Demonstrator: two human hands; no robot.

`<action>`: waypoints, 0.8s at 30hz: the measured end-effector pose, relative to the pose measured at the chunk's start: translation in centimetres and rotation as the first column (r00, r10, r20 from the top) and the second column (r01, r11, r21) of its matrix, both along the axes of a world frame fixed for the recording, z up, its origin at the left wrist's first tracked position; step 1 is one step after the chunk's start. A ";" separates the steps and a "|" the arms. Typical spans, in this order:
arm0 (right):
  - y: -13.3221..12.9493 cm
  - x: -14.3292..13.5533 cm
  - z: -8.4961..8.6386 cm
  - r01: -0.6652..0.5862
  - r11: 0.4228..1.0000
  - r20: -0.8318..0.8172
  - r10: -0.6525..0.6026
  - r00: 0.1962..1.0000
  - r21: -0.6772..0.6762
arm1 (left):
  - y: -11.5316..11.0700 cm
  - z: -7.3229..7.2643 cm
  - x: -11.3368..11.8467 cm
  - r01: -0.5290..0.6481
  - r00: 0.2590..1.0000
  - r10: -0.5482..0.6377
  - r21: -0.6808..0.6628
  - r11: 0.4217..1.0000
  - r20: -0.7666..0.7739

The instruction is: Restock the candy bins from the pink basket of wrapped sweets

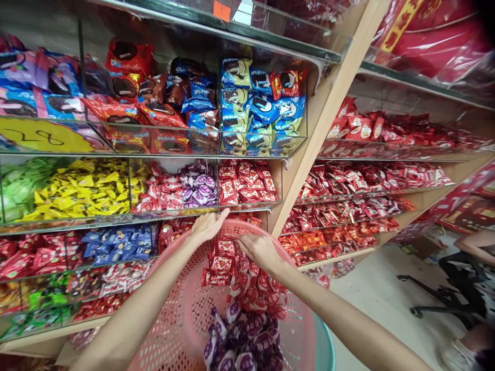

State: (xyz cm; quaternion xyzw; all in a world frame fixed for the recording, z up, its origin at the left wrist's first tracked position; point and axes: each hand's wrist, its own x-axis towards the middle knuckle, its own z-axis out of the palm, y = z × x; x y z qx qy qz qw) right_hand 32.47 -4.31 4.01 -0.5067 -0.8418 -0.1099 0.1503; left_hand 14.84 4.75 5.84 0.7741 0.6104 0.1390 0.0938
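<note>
A pink perforated basket (166, 304) holds red-and-white square candy packets (221, 264), red twist-wrapped candies (263, 288) and purple-and-white candies (247, 340). My left hand (209, 225) rests at the basket's far rim, fingers apart with the thumb stretched towards the shelf edge, and nothing shows in it. My right hand (261, 250) reaches over the basket's right side, its fingers bent beside the red packets; whether it holds one is hidden. Just beyond the rim, a shelf compartment holds matching red-and-white packets (247, 183), beside purple candies (199, 185).
Glass-fronted shelves with yellow candies (88, 188), blue packets (118, 245) and cookie packs (263, 103) rise ahead. A wooden upright (328, 113) divides them from more red candies (340, 216). At the right are a wheeled chair base (433, 299) and a seated person (475, 252).
</note>
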 end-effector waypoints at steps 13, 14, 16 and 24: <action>-2.0 0.3 1.8 -0.417 0.754 -0.860 -0.476 0.186 -0.507 | -0.1 0.0 0.1 -0.009 1.000 0.009 -0.007 1.000 0.013; -2.2 0.3 1.6 -0.489 0.717 -0.845 -0.529 0.083 -0.497 | -0.1 0.0 0.1 -0.009 1.000 0.009 -0.008 1.000 0.013; -2.5 0.3 1.1 -0.552 0.696 -0.809 -0.584 -0.063 -0.459 | -0.2 0.0 0.1 -0.007 1.000 0.008 -0.005 1.000 0.020; -2.1 1.1 -0.6 -0.518 0.750 -0.765 -0.593 -0.250 -0.411 | -0.2 0.1 0.2 -0.014 1.000 0.014 -0.004 1.000 0.011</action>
